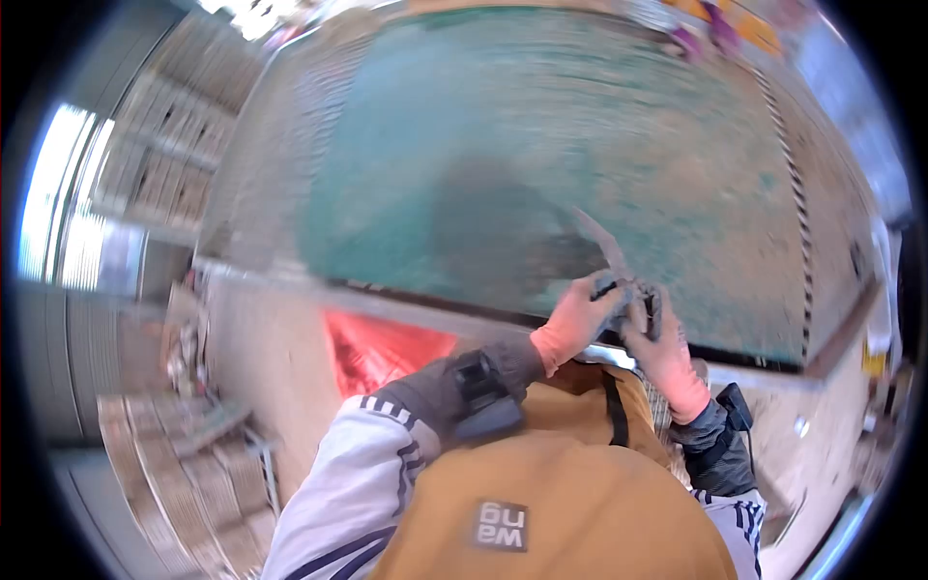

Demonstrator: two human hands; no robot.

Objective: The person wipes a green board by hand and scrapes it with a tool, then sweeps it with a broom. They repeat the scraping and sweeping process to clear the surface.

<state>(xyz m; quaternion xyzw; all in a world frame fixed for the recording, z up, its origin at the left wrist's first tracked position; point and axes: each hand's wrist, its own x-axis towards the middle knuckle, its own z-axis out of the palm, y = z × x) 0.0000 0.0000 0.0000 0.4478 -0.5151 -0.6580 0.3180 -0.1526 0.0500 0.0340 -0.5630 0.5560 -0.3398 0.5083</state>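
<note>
My left hand (583,314), in a pink and grey glove, is closed near the front edge of the green-topped table (416,116). Beside it my right hand (661,338), gloved the same way, is closed too, and the two hands meet at the fingers. A thin, pale, pointed strip (601,238) rises from between them over the table. A small dark object (650,307) shows at the right hand's fingers. Blur hides what each hand grips.
A red sheet (382,350) hangs below the table's front edge. Stacked cardboard (193,483) stands at the lower left, with more stacks (174,135) at the upper left. Another person's purple-gloved hands (688,43) are at the far edge. A striped line runs along the right.
</note>
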